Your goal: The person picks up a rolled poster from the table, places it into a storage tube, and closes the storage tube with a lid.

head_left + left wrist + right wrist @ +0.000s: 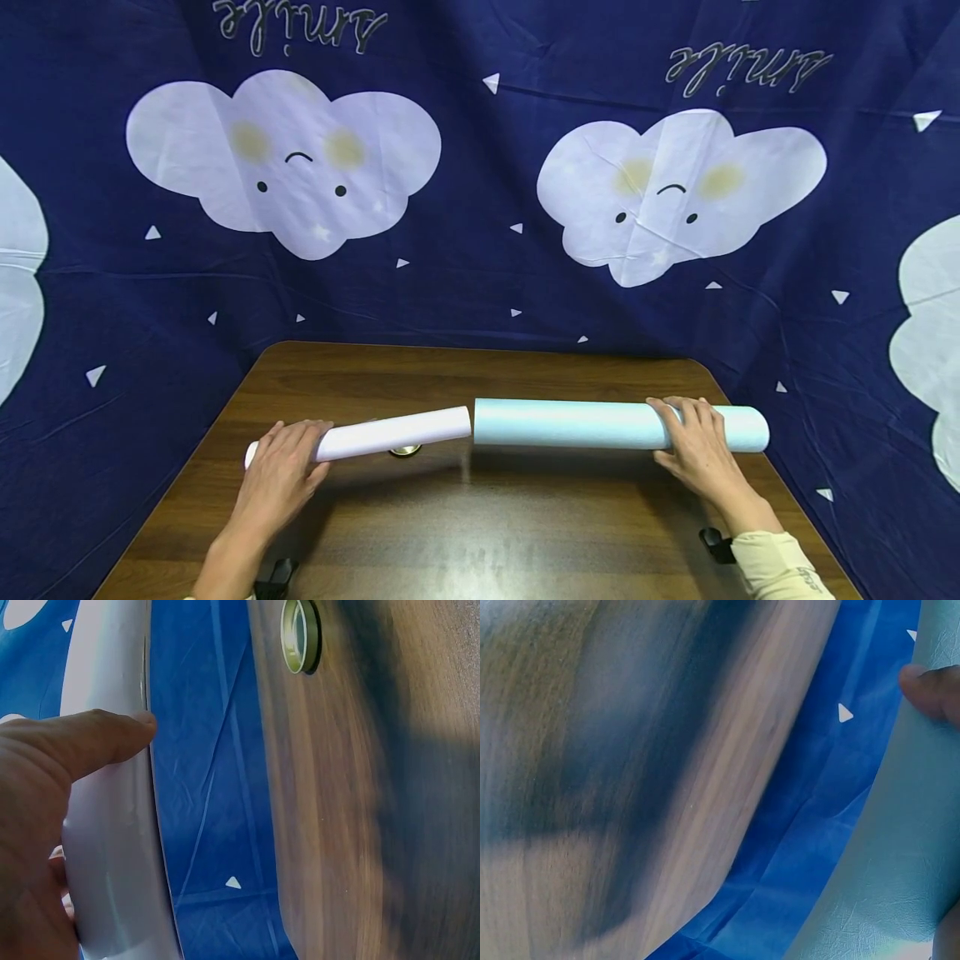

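Dark blue cloth (480, 192) hangs behind and around the tabletop (480, 525), printed with white clouds, small white triangles and the word "smile", all upside down in the head view. Brown wood grain runs across the tabletop, and light glares off its near part.

On the person's left, a white roll (397, 431) slants slightly upward toward the middle. The left hand (279, 475) has its grip curled round it near the outer end, which pokes out past the knuckles; in the left wrist view the thumb lies across the roll, beside a long edge running down its side.

On the other side, a thicker light blue roll (562, 423) lies nearly level. The right hand (701, 454) has its grip wrapped over it toward the outer end, thumb on the near side. Fine creases mark its surface in the right wrist view.

Both rolls are held above the wood, with their inner ends just beside each other and a thin gap between them in the head view. Beneath the white roll, partly hidden by it there, a gold-coloured metal lid (406, 451) rests on the tabletop. Pale cloth forms the right sleeve (780, 567).
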Tool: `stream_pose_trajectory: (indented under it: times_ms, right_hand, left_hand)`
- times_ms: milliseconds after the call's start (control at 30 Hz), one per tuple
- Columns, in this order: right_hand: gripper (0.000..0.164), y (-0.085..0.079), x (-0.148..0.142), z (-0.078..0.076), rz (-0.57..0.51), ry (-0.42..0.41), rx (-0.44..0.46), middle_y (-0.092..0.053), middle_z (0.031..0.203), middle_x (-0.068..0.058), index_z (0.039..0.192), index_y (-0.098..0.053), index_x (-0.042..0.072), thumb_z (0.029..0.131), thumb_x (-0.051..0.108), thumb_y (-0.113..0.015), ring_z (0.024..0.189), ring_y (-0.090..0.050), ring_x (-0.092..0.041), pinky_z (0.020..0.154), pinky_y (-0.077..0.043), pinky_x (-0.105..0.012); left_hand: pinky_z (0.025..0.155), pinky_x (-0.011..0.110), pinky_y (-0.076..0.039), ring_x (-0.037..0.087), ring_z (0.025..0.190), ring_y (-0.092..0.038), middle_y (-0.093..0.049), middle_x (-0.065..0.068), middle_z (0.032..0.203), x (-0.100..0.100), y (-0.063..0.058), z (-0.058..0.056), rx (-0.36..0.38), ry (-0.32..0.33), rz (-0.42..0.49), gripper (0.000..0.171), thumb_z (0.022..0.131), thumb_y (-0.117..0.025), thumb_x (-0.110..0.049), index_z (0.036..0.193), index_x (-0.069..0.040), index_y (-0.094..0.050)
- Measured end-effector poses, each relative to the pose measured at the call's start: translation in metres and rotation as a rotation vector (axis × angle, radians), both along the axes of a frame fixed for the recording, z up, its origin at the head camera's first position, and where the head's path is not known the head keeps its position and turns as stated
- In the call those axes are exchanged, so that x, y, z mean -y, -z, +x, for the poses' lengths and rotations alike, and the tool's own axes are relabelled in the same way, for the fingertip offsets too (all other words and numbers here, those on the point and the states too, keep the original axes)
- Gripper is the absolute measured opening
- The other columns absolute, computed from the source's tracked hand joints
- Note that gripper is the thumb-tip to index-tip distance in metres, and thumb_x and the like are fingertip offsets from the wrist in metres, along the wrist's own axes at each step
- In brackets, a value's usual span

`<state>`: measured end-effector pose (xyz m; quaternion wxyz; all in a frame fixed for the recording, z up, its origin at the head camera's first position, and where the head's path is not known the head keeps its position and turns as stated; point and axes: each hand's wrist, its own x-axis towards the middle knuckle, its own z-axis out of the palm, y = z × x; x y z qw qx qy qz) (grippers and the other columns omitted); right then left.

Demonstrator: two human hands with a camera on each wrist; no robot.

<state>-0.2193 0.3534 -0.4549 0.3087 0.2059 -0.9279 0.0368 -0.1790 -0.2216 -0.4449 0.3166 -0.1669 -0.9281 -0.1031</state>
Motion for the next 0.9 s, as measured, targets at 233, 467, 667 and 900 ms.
stream_pose_trajectory:
  times_ms: [233,467,667,900]
  right_hand:
    - [0.086,0.000,0.002,0.001,0.001,-0.006,-0.004,-0.053,0.112,-0.020,0.125,-0.051,0.012,0.048,0.015,-0.088,0.104,-0.047,-0.044,0.089,-0.033,-0.064]
    - [0.088,0.000,0.004,0.002,0.008,-0.015,0.006,-0.052,0.114,-0.021,0.127,-0.050,0.012,0.048,0.015,-0.090,0.106,-0.045,-0.044,0.089,-0.032,-0.063]
    - [0.087,-0.001,0.006,0.002,0.014,-0.015,0.002,-0.052,0.114,-0.020,0.127,-0.050,0.013,0.048,0.017,-0.089,0.106,-0.046,-0.044,0.088,-0.033,-0.063]
    - [0.087,-0.001,0.007,0.002,0.019,-0.026,-0.004,-0.052,0.114,-0.020,0.126,-0.051,0.012,0.048,0.016,-0.088,0.106,-0.046,-0.044,0.089,-0.033,-0.063]
  left_hand:
    - [0.099,0.055,-0.038,0.033,0.100,-0.062,-0.068,0.014,0.105,-0.002,0.001,-0.001,0.007,-0.003,-0.004,0.060,0.056,-0.087,-0.009,0.111,-0.005,-0.062]
    - [0.097,0.056,-0.040,0.033,0.100,-0.062,-0.068,0.014,0.104,-0.004,0.003,-0.004,0.000,0.008,-0.015,0.061,0.057,-0.087,-0.009,0.111,-0.005,-0.062]
    - [0.097,0.055,-0.041,0.032,0.099,-0.063,-0.068,0.013,0.103,-0.007,0.002,-0.004,-0.022,0.028,-0.019,0.060,0.056,-0.087,-0.009,0.111,-0.004,-0.062]
    - [0.097,0.055,-0.041,0.032,0.099,-0.063,-0.068,0.013,0.103,-0.012,0.001,-0.006,-0.013,0.030,-0.029,0.060,0.056,-0.087,-0.009,0.110,-0.004,-0.062]
